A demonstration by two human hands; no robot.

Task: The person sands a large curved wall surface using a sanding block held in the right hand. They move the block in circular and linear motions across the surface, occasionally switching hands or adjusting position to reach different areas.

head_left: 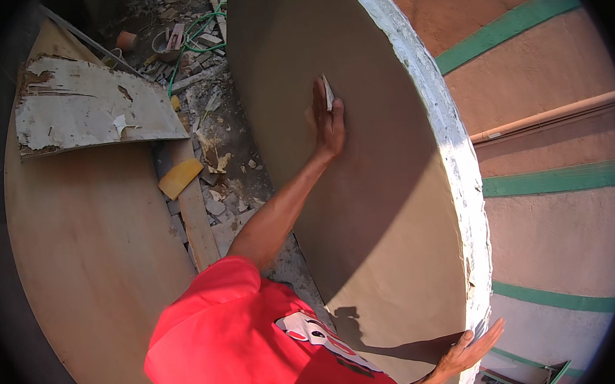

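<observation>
My left arm reaches out to a tall grey-brown plastered wall (363, 181). My left hand (328, 131) is held against its face, fingers pointing away from me. Between the thumb and fingers sticks up the edge of a thin whitish flat piece (328, 92); most of it is hidden, so its kind cannot be made out. At the lower right, my right hand (462, 355) lies at the rough white top edge (452, 141) of the wall, fingers stretched out and holding nothing.
A wide wooden board (99, 240) stands at the left, bearing a worn white panel (98, 106). A yellow block (181, 178) lies beside it. Rubble, a green hose (189, 41) and a bucket (168, 44) lie beyond. An orange-pink surface with green bands (546, 181) is at the right.
</observation>
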